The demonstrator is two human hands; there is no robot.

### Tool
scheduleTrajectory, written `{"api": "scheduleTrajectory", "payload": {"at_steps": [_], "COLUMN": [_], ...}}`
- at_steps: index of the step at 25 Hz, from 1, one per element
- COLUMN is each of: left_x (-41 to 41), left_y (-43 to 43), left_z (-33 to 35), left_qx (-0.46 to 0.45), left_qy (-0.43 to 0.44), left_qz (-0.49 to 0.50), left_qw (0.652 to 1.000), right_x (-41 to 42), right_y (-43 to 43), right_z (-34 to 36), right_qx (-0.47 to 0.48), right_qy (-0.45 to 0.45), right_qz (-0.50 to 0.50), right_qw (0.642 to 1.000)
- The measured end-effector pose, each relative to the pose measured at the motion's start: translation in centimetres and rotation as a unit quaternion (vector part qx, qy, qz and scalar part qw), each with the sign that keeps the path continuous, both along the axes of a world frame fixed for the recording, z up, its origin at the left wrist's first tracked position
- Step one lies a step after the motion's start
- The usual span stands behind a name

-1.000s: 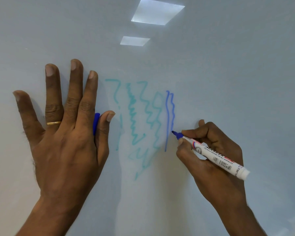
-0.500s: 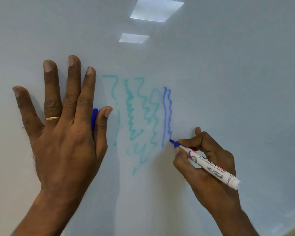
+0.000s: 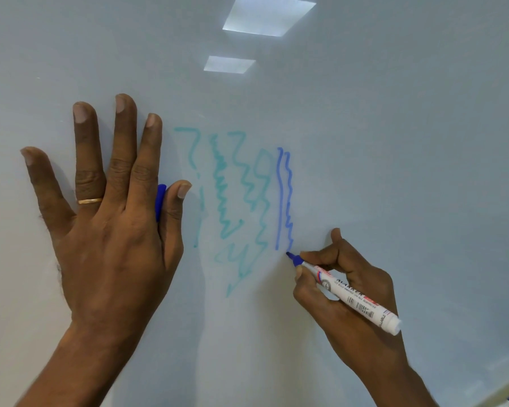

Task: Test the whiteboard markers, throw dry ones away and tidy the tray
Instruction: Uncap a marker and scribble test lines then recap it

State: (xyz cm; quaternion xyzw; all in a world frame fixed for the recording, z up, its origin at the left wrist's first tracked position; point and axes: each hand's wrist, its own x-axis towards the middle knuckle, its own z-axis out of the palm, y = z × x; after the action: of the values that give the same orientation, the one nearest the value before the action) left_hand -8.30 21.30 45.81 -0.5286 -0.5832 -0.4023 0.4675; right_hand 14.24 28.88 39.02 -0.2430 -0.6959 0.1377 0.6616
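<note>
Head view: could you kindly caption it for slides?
Right hand tests blue marker on whiteboard; left hand holds cap.

A white-barrelled blue marker [image 3: 350, 298] is gripped in the right hand [image 3: 362, 315], its tip set against the whiteboard [image 3: 394, 142] at the lower end of a wavy blue line [image 3: 288, 201] drawn just beside a straighter one. The left hand [image 3: 109, 230], on which a gold ring [image 3: 90, 200] is worn, is laid flat on the board with fingers straight, and a blue cap [image 3: 160, 201] is pinched between its thumb and index finger. Teal scribbles [image 3: 238, 201] are seen between the two hands, and two light reflections [image 3: 268, 14] near the top.
</note>
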Motion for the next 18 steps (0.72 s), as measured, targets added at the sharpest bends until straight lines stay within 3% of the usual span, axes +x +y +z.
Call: {"api": "scheduleTrajectory", "payload": {"at_steps": [6, 8, 12, 18], "left_x": [0.2, 0.4, 0.5, 0.4], "left_y": [0.0, -0.1, -0.2, -0.2], "left_z": [0.0, -0.1, -0.1, -0.1], "left_qx": [0.006, 0.012, 0.017, 0.018], "left_qy": [-0.007, -0.011, -0.004, -0.003], "left_qz": [0.008, 0.023, 0.038, 0.043], "left_qw": [1.000, 1.000, 0.999, 0.999], "right_x": [0.3, 0.5, 1.4, 0.5], "right_y": [-0.4, -1.3, -1.6, -0.8], "right_z": [-0.5, 0.5, 5.3, 9.8], "right_qx": [-0.035, -0.087, -0.009, -0.007], "right_qy": [-0.022, 0.023, 0.132, 0.105], "right_qz": [-0.005, 0.040, 0.028, 0.054], "right_qw": [0.999, 0.995, 0.991, 0.993]}}
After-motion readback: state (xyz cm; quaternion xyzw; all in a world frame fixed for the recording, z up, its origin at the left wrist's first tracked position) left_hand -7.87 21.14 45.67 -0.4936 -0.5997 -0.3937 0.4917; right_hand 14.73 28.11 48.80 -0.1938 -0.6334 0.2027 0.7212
